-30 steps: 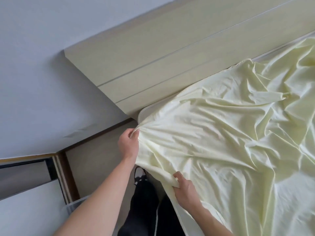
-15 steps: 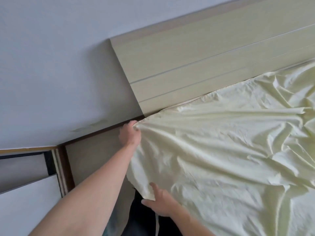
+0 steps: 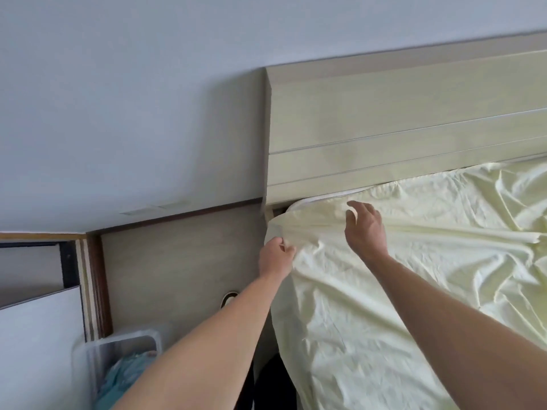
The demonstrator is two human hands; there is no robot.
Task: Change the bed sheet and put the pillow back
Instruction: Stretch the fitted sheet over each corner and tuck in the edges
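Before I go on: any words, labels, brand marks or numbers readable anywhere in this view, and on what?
None can be read. The sheet, headboard, wall and clear plastic bin show no print. The dark item on the floor has a pale marking, too small to tell if it is text.

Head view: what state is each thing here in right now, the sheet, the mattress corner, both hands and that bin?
Bed sheet: wrinkled, spread over the bed, corner not tucked.
Mattress corner: white edge showing by the headboard.
Left hand: gripping the sheet's edge.
Right hand: open above the sheet, fingers loosely bent.
Clear bin: lidless, blue fabric inside.
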